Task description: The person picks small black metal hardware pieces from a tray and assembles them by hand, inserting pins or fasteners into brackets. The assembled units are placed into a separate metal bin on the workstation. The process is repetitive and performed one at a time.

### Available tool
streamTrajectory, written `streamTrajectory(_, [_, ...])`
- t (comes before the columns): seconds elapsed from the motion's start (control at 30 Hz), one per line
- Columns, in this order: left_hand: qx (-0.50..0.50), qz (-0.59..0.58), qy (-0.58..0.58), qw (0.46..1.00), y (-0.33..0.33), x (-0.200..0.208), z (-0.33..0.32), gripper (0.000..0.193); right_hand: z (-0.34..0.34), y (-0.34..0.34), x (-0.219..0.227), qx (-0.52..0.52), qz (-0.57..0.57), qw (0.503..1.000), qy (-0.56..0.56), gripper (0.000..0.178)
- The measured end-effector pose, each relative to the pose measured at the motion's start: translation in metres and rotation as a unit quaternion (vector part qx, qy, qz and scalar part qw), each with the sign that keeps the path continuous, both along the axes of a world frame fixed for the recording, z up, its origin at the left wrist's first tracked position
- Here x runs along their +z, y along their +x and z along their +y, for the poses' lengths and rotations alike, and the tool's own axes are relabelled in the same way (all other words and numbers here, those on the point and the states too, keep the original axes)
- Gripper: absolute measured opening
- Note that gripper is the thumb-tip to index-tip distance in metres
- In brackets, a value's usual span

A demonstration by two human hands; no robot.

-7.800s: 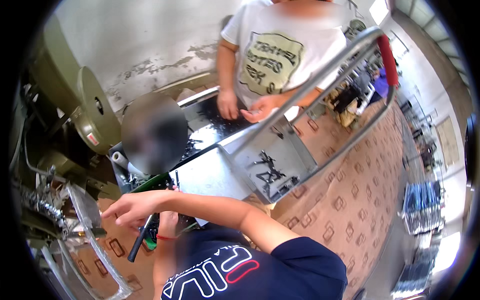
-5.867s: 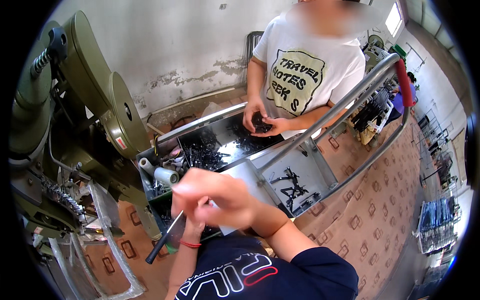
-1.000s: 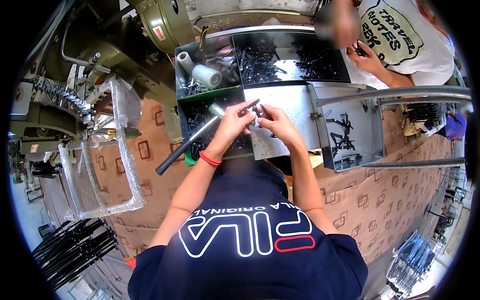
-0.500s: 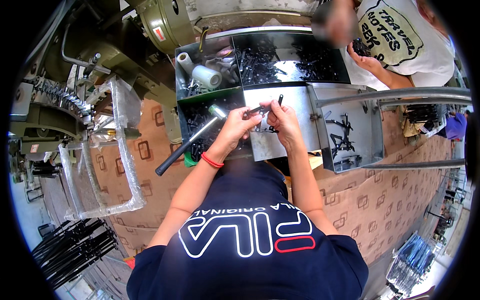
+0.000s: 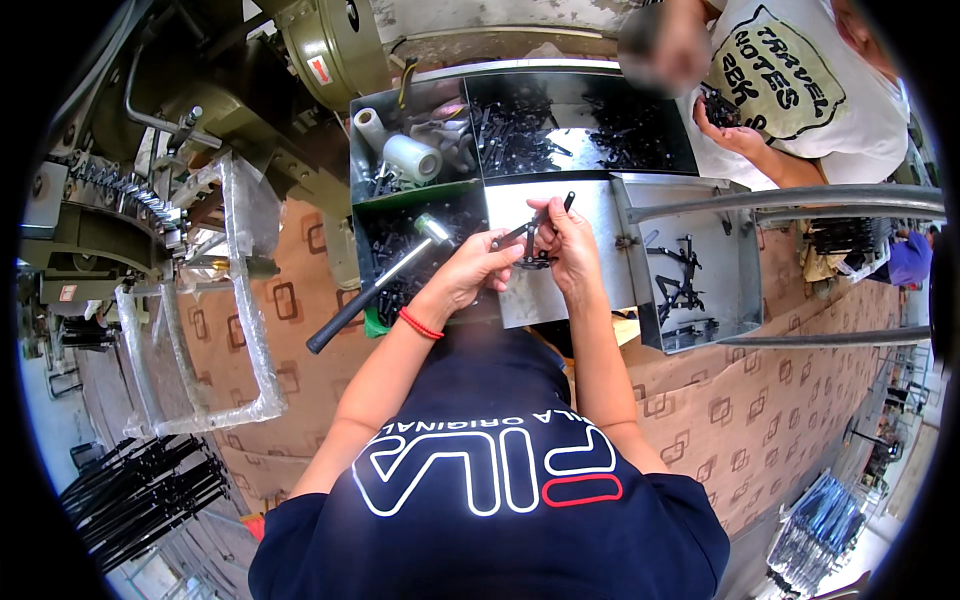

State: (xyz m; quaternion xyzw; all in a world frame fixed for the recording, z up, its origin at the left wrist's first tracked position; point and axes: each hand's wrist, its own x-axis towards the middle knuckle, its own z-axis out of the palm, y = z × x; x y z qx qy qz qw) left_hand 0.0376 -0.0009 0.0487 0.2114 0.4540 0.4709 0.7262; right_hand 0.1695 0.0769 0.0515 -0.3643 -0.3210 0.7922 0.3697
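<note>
My left hand (image 5: 474, 268) and my right hand (image 5: 573, 243) are close together over a bare sheet-metal work surface (image 5: 520, 305). Between them is a black jointed metal linkage (image 5: 530, 238) of thin bars. My left thumb and fingers pinch one of its bars. The right thumb and fingers close on another bar, whose end sticks up past the fingertips. More dark metal shows just under the fingers; whether it belongs to the same linkage I cannot tell. To the left, a hammer (image 5: 380, 283) with a black grip lies across the bin of black parts (image 5: 400, 225).
Behind stands a wide metal tray (image 5: 590, 172) of black pieces; beside it a compartment holds clear rolls (image 5: 411, 156). Assembled linkages lie in a tray (image 5: 752, 300) at right, near metal rails (image 5: 800, 193). Far right, a co-worker's hand (image 5: 735, 137) holds black parts. Green machinery (image 5: 335, 60) rises at left.
The bars between my hands have swung apart, and more of the jointed linkage shows. My left hand has come slightly lower, while the right has shifted a little.
</note>
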Motion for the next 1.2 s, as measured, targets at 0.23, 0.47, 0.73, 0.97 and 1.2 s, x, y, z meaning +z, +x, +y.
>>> streamTrajectory(0.23, [0.053,0.016,0.009,0.998,-0.001,0.006,0.000,0.021,0.001,0.003,0.001,0.001,-0.037,0.999,0.025,0.018])
streamTrajectory(0.47, [0.153,-0.061,0.022,0.986,-0.008,0.002,0.000,0.024,-0.014,-0.004,-0.004,0.054,-0.004,0.998,0.022,0.015])
streamTrajectory(0.73, [0.148,-0.008,0.051,0.988,-0.009,0.004,0.002,0.022,-0.023,-0.008,0.007,0.063,-0.013,0.997,0.048,0.020])
streamTrajectory(0.97, [0.147,0.015,0.075,0.986,-0.007,0.007,0.003,0.019,-0.023,-0.008,0.014,0.102,-0.047,0.991,0.079,0.022])
streamTrajectory(1.2, [0.134,0.000,0.104,0.985,-0.012,0.007,0.002,0.014,-0.017,-0.008,0.006,0.069,0.037,0.997,-0.018,0.013])
